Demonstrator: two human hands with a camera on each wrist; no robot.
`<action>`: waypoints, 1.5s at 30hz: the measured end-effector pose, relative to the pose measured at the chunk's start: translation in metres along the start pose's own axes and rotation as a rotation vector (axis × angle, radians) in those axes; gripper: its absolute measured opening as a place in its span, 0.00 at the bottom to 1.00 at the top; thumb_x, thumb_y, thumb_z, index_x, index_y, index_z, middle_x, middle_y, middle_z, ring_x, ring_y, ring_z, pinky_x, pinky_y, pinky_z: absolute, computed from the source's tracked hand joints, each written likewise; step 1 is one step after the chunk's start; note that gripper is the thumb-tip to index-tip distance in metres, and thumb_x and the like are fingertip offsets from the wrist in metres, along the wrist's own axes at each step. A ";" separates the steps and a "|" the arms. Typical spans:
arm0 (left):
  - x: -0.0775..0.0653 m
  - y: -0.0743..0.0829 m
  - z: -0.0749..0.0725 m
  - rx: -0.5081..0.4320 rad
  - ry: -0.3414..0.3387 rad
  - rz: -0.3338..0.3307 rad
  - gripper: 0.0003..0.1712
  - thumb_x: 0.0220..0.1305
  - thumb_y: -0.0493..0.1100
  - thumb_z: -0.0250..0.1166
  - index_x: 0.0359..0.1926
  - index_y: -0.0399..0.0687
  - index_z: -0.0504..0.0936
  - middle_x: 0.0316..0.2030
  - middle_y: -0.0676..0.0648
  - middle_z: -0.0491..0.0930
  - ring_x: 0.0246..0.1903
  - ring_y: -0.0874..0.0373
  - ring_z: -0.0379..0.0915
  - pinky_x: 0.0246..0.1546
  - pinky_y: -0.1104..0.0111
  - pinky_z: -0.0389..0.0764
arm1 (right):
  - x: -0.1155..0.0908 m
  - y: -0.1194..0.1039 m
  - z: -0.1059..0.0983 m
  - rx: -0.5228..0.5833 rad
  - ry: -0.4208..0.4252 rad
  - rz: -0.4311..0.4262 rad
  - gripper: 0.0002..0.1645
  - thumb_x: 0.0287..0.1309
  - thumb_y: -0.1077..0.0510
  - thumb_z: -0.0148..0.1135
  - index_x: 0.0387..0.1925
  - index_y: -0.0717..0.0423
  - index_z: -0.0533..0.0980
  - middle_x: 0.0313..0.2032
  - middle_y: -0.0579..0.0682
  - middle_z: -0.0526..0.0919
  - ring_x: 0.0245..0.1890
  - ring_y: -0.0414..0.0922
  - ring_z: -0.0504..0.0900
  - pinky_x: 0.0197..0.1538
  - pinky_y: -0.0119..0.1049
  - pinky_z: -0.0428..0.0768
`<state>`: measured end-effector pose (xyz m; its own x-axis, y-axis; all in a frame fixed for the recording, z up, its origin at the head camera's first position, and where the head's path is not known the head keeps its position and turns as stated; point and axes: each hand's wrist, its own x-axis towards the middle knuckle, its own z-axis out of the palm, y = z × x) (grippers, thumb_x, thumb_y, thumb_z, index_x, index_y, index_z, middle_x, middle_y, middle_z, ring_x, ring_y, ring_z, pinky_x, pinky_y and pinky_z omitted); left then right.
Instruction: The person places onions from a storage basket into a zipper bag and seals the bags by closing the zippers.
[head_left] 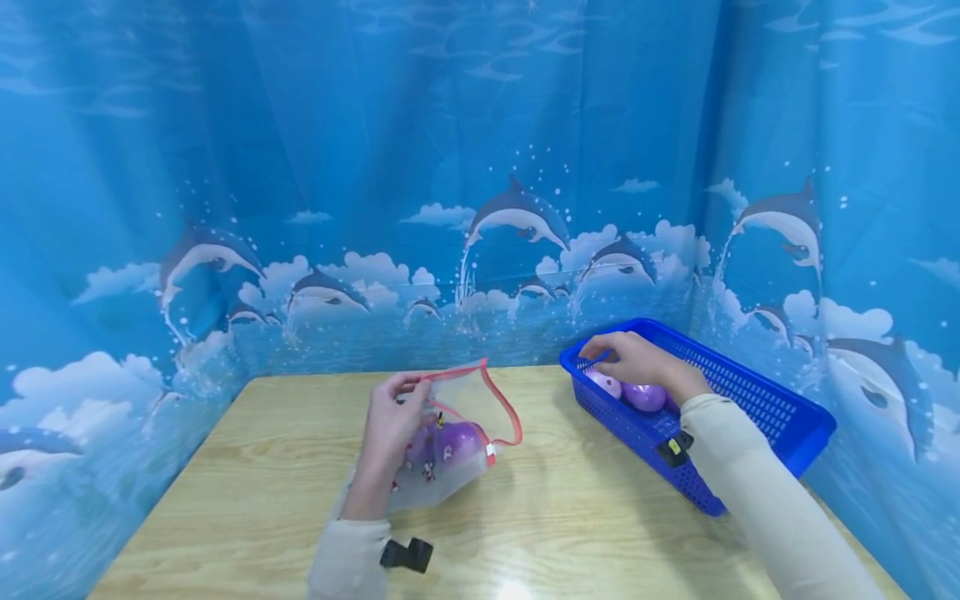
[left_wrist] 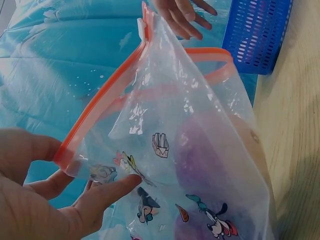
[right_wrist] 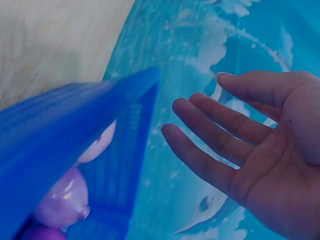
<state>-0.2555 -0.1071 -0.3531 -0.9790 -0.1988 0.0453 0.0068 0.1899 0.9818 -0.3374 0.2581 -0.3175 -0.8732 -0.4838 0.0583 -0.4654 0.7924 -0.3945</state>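
Note:
My left hand (head_left: pixel 393 417) pinches one top corner of a clear zip bag (left_wrist: pixel 150 120) with a red-orange edge and small cartoon prints. The bag's mouth gapes, and a glossy purple, rounded thing like a small balloon (head_left: pixel 457 442) shows through its side. Over the near left end of a blue plastic basket (head_left: pixel 750 417), my right hand (head_left: pixel 637 362) has its fingers spread and slightly bent, with nothing in them. Below it in the basket lie a pale pink balloon-like thing (head_left: pixel 602 383) and a purple one (right_wrist: pixel 62 200) with a small nub.
Both bag and basket are on a light wood-grain table (head_left: pixel 277 450), the basket slanting along its right side. A blue curtain (head_left: pixel 420 167) printed with dolphins hangs behind the table and at its sides. The basket's raised rim (right_wrist: pixel 125 87) stands beside my right hand.

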 end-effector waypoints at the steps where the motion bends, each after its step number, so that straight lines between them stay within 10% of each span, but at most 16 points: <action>1: 0.000 0.000 0.000 0.005 -0.003 -0.004 0.16 0.76 0.45 0.60 0.57 0.43 0.83 0.56 0.36 0.77 0.36 0.51 0.86 0.38 0.64 0.91 | 0.000 0.004 -0.001 -0.007 0.002 0.008 0.18 0.72 0.62 0.59 0.60 0.62 0.78 0.59 0.64 0.83 0.62 0.64 0.80 0.65 0.59 0.81; 15: 0.001 -0.003 0.003 -0.015 -0.027 -0.020 0.15 0.74 0.43 0.60 0.54 0.40 0.83 0.55 0.35 0.78 0.50 0.46 0.81 0.44 0.62 0.92 | 0.008 0.047 0.000 -0.022 -0.066 0.096 0.18 0.67 0.64 0.60 0.56 0.63 0.80 0.55 0.67 0.84 0.58 0.65 0.82 0.63 0.60 0.82; 28: 0.001 -0.004 0.003 -0.021 -0.037 -0.016 0.15 0.75 0.43 0.60 0.55 0.40 0.83 0.55 0.35 0.79 0.46 0.48 0.83 0.45 0.62 0.92 | 0.018 0.062 -0.005 0.029 -0.175 0.173 0.21 0.65 0.65 0.63 0.59 0.67 0.77 0.58 0.72 0.81 0.54 0.62 0.85 0.49 0.50 0.90; 45: 0.002 -0.006 0.002 0.036 -0.020 0.030 0.13 0.70 0.40 0.64 0.51 0.38 0.85 0.53 0.33 0.82 0.38 0.54 0.83 0.39 0.64 0.91 | 0.024 0.073 -0.004 0.027 -0.157 0.218 0.21 0.66 0.65 0.63 0.59 0.66 0.77 0.58 0.71 0.81 0.56 0.64 0.83 0.58 0.56 0.87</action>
<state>-0.2579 -0.1062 -0.3589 -0.9822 -0.1737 0.0709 0.0295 0.2303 0.9727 -0.3925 0.3060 -0.3409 -0.9183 -0.3560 -0.1730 -0.2625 0.8749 -0.4069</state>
